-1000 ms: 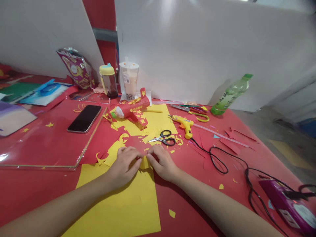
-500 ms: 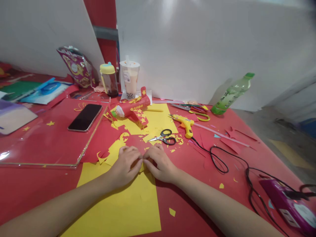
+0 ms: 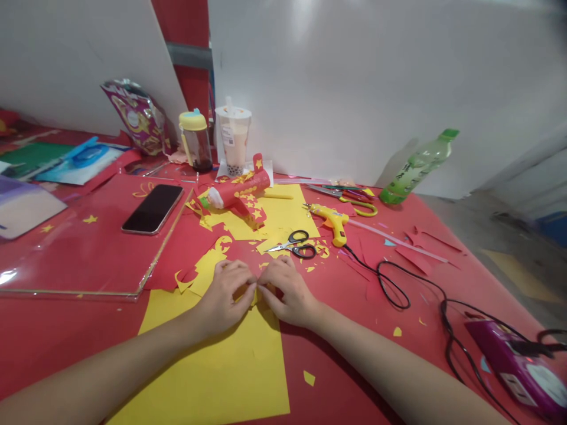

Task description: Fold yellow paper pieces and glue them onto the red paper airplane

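Observation:
My left hand [image 3: 229, 295] and my right hand [image 3: 286, 290] meet fingertip to fingertip over a large yellow paper sheet [image 3: 212, 378]. Both are closed in a pinch on a small piece of yellow paper [image 3: 254, 300], mostly hidden by the fingers. Just beyond them lie small black-handled scissors [image 3: 293, 245], their blades pointing left. Further back, a red paper plane-like model [image 3: 243, 192] with yellow stars rests on another yellow sheet [image 3: 287, 218]. A yellow hot glue gun [image 3: 332, 221] lies to the right of the scissors.
A phone [image 3: 153, 209] lies on a clear plastic sheet [image 3: 106, 260] at left. A lidded bottle [image 3: 195, 141], a bubble tea cup [image 3: 234, 141] and a tilted green bottle [image 3: 419, 168] stand behind. The glue gun's black cable [image 3: 447, 319] runs toward a purple power strip [image 3: 516, 366].
My hands stay pinched together in the same place, with only a very slight shift of the fingers. The things around them have not moved.

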### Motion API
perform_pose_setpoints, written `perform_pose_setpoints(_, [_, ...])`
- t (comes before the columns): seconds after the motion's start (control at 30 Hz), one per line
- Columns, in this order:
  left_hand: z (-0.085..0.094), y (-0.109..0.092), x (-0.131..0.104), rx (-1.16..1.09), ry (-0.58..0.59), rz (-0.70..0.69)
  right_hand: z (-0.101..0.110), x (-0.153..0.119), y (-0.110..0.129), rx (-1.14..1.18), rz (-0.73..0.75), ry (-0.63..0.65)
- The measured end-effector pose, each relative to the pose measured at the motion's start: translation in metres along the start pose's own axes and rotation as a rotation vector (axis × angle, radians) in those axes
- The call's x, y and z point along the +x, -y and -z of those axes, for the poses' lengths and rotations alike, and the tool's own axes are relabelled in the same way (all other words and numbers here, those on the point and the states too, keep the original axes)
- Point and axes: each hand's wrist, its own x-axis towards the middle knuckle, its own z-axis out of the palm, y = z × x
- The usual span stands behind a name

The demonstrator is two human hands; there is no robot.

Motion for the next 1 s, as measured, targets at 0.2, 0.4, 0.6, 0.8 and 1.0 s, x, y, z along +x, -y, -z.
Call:
perform_pose_setpoints(0.2, [0.002,-0.002,0.0,-0.038,-0.012,0.041,-0.001,-0.001,0.002,-0.019,0.019,-0.029])
perform_pose_setpoints(0.4, [0.004,-0.004,0.002,-0.025,0.012,0.182,0.001,0.001,-0.001,0.003,-0.139,-0.005])
perform_pose_setpoints(0.6, [0.005,0.0,-0.002,0.15,0.034,0.185,-0.002,0.002,-0.008,-0.007,-0.22,0.054])
perform_pose_setpoints(0.8, [0.006,0.006,-0.007,0.271,0.046,0.022,-0.006,0.001,-0.009,-0.084,-0.283,0.09])
perform_pose_setpoints(1.0, [0.006,0.006,-0.008,0.452,0.056,-0.114,-0.006,0.003,-0.003,-0.185,-0.301,0.144])
